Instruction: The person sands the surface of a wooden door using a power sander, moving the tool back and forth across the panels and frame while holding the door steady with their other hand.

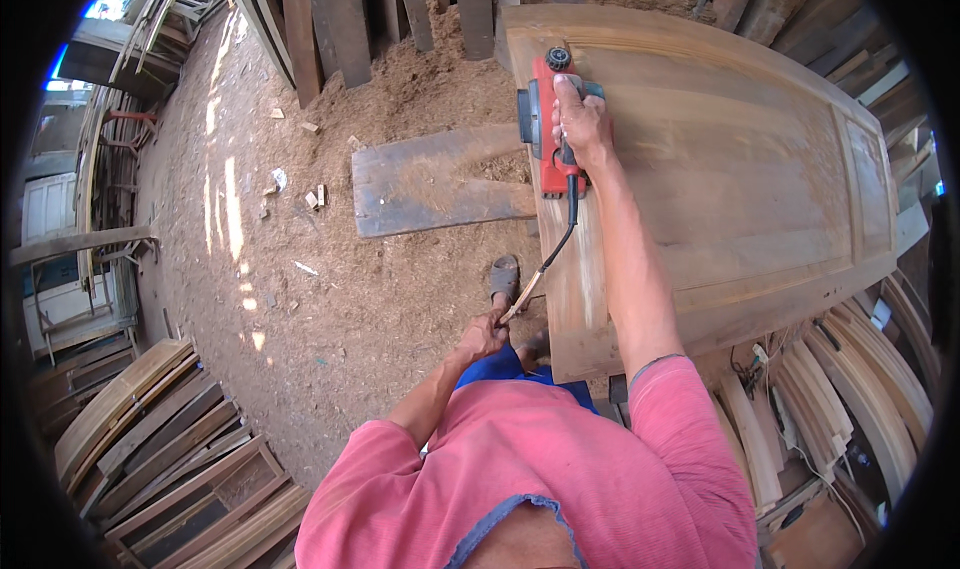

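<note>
My right hand (583, 121) is wrapped round the handle of a red electric planer (552, 174) with a black knob at its far end. The planer rests on the near-left edge strip of a large panelled wooden door (720, 179). Behind it, a paler strip of wood runs toward me along that edge. From the planer's handle a black power cord (562, 246) hangs down to the left, its lower part wrapped in something tan. My left hand (484, 335) is closed round that lower part, near my waist and apart from the door.
A wooden board (440, 184) dusted with shavings sticks out left of the door. Sawdust and small offcuts (314, 198) cover the floor (300, 319). Planks (340, 29) lean at the back; stacked boards and frames (190, 449) stand lower left, curved timber pieces (850, 389) lower right.
</note>
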{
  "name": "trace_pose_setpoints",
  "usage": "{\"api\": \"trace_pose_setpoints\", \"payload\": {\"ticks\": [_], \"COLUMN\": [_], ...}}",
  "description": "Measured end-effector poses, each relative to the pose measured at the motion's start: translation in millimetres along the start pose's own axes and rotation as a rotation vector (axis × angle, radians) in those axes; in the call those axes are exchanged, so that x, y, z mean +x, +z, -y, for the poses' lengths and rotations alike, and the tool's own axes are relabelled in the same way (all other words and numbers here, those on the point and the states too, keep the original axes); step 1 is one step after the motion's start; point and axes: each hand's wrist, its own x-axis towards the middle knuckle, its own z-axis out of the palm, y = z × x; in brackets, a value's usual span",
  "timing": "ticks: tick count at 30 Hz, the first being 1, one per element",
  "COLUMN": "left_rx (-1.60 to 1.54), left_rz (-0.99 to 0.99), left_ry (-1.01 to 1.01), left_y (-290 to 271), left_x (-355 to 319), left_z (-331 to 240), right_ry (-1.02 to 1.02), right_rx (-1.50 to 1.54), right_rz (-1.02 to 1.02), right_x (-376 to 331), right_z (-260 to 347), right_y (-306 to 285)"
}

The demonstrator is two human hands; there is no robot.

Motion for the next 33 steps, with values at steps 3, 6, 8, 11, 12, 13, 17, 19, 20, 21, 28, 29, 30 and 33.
{"api": "trace_pose_setpoints", "payload": {"ticks": [3,6,8,11,12,13,17,19,20,21,28,29,30,33], "left_rx": [0.018,-0.047,-0.071,-0.096,-0.097,-0.096,-0.109,-0.178,-0.212,-0.192,-0.189,-0.178,-0.165,-0.128], "left_rz": [-0.019,-0.026,-0.002,-0.007,-0.037,-0.068,-0.117,-0.118,-0.118,-0.125,-0.172,-0.165,-0.167,-0.138], "left_ry": [-0.016,-0.006,-0.028,-0.044,-0.028,-0.012,-0.007,-0.034,-0.045,-0.049,-0.020,-0.028,-0.013,-0.005], "left_y": [-4.7,-5.2,-8.4,-12.5,-12.6,-12.7,-19.8,-27.3,-31.1,-33.0,-22.5,-22.4,-23.0,-10.1], "left_x": [7.0,14.7,22.6,28.3,29.3,31.3,38.1,38.5,39.2,40.1,43.1,42.6,43.2,29.5], "left_z": [-2.3,-0.5,0.2,0.4,0.7,1.0,-4.8,-15.3,-21.2,-25.0,-12.2,-11.2,-10.1,8.7], "right_ry": [-0.036,-0.021,-0.018,-0.024,-0.034,-0.028,-0.011,-0.005,0.011,0.013,0.040,0.052,0.060,0.104], "right_rx": [0.005,-0.009,0.018,0.005,-0.008,-0.012,-0.024,-0.046,-0.117,-0.112,-0.043,-0.023,-0.033,-0.031], "right_rz": [0.021,0.015,0.028,0.023,0.021,0.015,0.012,-0.008,-0.016,-0.016,0.043,0.058,0.061,0.083], "right_x": [21.6,46.2,58.8,75.1,80.5,87.5,114.0,128.6,138.1,145.9,159.3,154.1,148.3,109.2], "right_z": [4.7,11.6,17.0,23.2,25.6,27.9,32.6,33.6,36.1,36.8,45.7,44.6,43.6,25.4], "right_y": [5.8,8.8,13.1,20.4,22.8,24.1,29.2,27.8,25.9,24.7,24.2,20.8,14.9,-5.6]}}
